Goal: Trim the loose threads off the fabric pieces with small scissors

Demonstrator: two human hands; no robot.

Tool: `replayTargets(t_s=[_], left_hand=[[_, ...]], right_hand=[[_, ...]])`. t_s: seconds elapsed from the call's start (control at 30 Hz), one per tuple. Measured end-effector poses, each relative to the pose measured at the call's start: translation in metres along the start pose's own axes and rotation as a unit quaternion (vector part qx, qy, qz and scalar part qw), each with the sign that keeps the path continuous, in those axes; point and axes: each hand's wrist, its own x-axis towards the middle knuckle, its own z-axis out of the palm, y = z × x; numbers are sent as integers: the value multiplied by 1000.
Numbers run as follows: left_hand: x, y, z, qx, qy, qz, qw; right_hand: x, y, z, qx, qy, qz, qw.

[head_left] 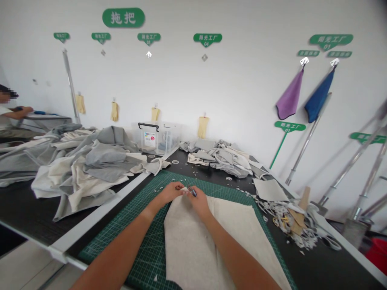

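A large off-white cloth (193,245) lies over a green gridded cutting mat (130,233), its near part running under my right forearm. At the cloth's far edge my left hand (171,193) is closed, pinching a small corner of it between the fingertips. Right beside it, my right hand (198,202) is closed around a small dark metal tool that looks like snips (191,191). The tool points toward the pinched corner; its blades are mostly hidden by my fingers.
Heaped grey and white cloth (102,161) covers the left table, with a clear plastic box (160,139) behind. More cloth pieces (223,159) lie at the back. To the right are fabric scraps (302,229) and metal poles (344,173). A person (9,114) works far left.
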Motion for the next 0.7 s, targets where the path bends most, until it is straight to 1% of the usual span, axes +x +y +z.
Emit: replayTargets(t_s=[0.2,0.4,0.57,0.7], left_hand=[[-6,13,-1,-28,-25,-21,999],[-1,7,1,-42,21,-5,999],[-3,11,1,-59,-1,12,998],[-3,15,2,-51,19,38,998]], right_hand=[[-4,-3,-3,-4,17,2,1000],[-4,-3,-4,1,25,4,1000],[-4,-3,-3,12,30,9,999],[-8,-9,-4,28,37,12,999]])
